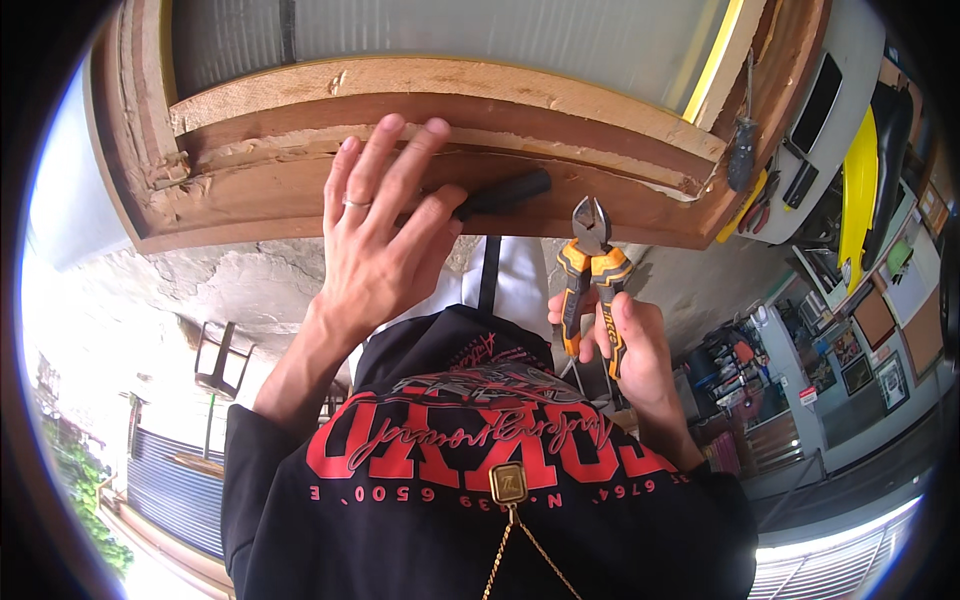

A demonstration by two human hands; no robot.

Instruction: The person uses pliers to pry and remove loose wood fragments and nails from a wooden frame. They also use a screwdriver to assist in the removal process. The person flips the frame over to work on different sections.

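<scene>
My left hand (385,225) reaches over the lower rail of a wooden frame (280,205), its outer fingers stretched across the wood. Between the bent index finger and thumb is one end of a black rod-like handle (510,192); the rest of that tool, if any, is hidden under the hand. My right hand (640,345) grips combination pliers (592,265) with orange and black handles. Their metal jaws point up toward the frame, slightly parted and apart from the wood, with nothing between them.
A screwdriver (741,155) with a dark handle lies on the frame's right side. Next to that corner are red-handled pliers (760,212). A grey panel (450,40) fills the frame. A chair (222,360) stands left; cluttered shelves (745,385) are at right.
</scene>
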